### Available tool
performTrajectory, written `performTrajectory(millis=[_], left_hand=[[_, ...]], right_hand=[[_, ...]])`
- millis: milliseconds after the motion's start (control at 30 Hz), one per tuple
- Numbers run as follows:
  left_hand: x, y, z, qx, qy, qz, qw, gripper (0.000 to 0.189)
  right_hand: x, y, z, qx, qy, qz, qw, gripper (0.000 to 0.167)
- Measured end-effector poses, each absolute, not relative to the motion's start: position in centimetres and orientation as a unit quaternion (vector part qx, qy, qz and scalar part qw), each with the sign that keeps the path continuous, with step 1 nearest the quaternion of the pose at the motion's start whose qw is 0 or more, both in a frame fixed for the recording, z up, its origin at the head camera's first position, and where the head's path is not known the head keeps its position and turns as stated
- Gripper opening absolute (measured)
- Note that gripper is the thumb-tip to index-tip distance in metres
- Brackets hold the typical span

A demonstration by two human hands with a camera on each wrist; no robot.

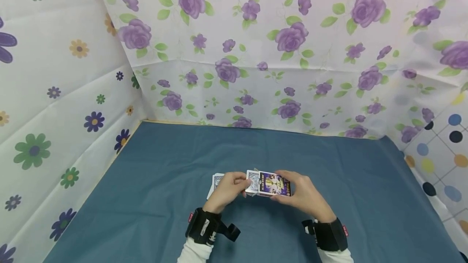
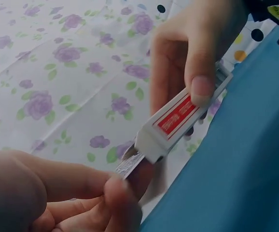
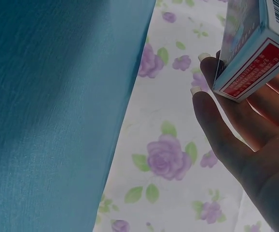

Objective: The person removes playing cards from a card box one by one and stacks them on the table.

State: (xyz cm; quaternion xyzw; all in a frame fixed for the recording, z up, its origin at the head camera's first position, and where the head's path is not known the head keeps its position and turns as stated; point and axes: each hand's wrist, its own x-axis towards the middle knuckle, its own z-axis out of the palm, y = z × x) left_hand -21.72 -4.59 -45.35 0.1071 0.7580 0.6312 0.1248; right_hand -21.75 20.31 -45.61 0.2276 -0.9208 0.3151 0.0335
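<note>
My right hand (image 1: 306,195) grips a small card box (image 1: 275,184) with a purple picture front, thumb along one narrow side and fingers on the other. In the left wrist view the box's white side (image 2: 183,116) bears a red label. Playing cards (image 1: 252,180) with patterned backs stick out of its left end. My left hand (image 1: 228,190) pinches these cards between thumb and fingers. A few more cards (image 1: 215,182) lie on the cloth behind the left hand, partly hidden by it. In the right wrist view the box (image 3: 255,67) is cut by the frame edge.
A blue-green cloth (image 1: 153,165) covers the table. Behind it hangs a white sheet (image 1: 204,104) with purple roses, and flowered sheeting (image 1: 66,133) stands at the left. A dotted sheet (image 1: 442,165) borders the right. Black straps (image 1: 206,227) wrap both wrists, one with a loose end.
</note>
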Motion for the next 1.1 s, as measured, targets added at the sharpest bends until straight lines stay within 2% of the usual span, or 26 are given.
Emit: performTrajectory(millis=[467, 600, 800, 967, 1100], left_hand=[[-22.4, -8.0, -45.0, 0.068, 0.737, 0.661, 0.125, 0.047], [-22.6, -8.6, -45.0, 0.019, 0.733, 0.674, 0.089, 0.049], [-23.0, -9.4, -45.5, -0.041, 0.728, 0.684, 0.022, 0.036], [-23.4, -10.2, -46.4, -0.063, 0.739, 0.67, -0.024, 0.028], [-23.4, -10.9, -47.6, -0.068, 0.766, 0.638, -0.052, 0.029]], right_hand=[[-21.9, 20.7, -45.5, 0.216, -0.923, 0.316, 0.039, 0.07], [-21.9, 20.8, -45.5, 0.22, -0.921, 0.318, 0.044, 0.069], [-21.9, 20.8, -45.8, 0.217, -0.923, 0.313, 0.048, 0.069], [-21.9, 20.7, -45.8, 0.215, -0.924, 0.314, 0.042, 0.068], [-21.9, 20.7, -45.7, 0.216, -0.924, 0.313, 0.036, 0.068]])
